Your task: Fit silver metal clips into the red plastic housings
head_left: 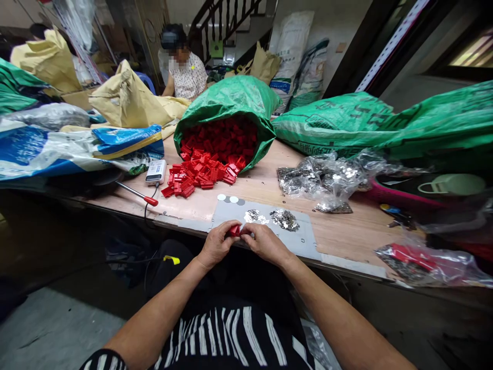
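Head camera looks down on a left hand and a right hand held close together at the front edge of the table, both curled inward and pinching a small red plastic block between them. The fingers cover part of the block, so its full shape is hidden. Just ahead of the hands, a flat grey metal plate lies on a light wooden table top. On the plate sit two small heaps of shiny silver metal pieces, with a few pale round discs at its far edge. Beyond the plate, a large heap of red plastic blocks spills from the mouth of a green woven sack. Left of the heap lie a white plastic box with a black cord and a red-handled screwdriver. To the right, a clear plastic bag of silver and dark metal pieces rests near more green sacks. Another clear bag with red and dark parts sits at the right corner. Farther back, a seated co-worker in a patterned white top faces the table.
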The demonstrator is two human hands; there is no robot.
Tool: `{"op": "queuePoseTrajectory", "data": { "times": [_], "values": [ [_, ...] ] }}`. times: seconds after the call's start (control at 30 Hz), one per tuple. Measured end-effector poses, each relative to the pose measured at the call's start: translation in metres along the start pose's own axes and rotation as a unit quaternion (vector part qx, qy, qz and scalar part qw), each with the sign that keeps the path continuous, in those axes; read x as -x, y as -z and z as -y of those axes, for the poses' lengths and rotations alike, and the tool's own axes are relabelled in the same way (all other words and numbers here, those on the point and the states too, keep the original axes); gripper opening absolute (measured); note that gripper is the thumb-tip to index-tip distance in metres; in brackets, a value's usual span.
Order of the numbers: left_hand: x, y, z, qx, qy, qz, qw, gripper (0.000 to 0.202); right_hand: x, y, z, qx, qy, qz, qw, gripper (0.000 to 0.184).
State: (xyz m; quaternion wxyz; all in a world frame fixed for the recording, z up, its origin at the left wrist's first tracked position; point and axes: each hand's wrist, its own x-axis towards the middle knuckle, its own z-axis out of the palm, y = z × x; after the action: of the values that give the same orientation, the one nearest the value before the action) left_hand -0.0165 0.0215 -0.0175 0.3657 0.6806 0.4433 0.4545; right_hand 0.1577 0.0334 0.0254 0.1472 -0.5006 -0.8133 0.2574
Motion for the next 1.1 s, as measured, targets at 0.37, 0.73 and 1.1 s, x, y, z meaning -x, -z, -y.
{"op": "queuePoseTrajectory", "data": {
  "times": [0.37,0.73,1.1],
  "values": [
    [0.015,-0.004,-0.036,0.347,0.167,-0.134,0.913,0.027,0.024,0.005,-0.005,-0.193,0.049,-0.072,0.977,0.017],
    [0.018,-0.004,-0.064,0.618,0.337,-0.082,0.706,0.013,0.041,0.007,0.016,-0.209,0.067,-0.009,0.976,0.039],
    [0.022,-0.013,-0.067,0.636,0.338,-0.081,0.689,0.015,0.045,0.009,0.013,-0.172,0.085,-0.053,0.980,0.029]
  ]
}}
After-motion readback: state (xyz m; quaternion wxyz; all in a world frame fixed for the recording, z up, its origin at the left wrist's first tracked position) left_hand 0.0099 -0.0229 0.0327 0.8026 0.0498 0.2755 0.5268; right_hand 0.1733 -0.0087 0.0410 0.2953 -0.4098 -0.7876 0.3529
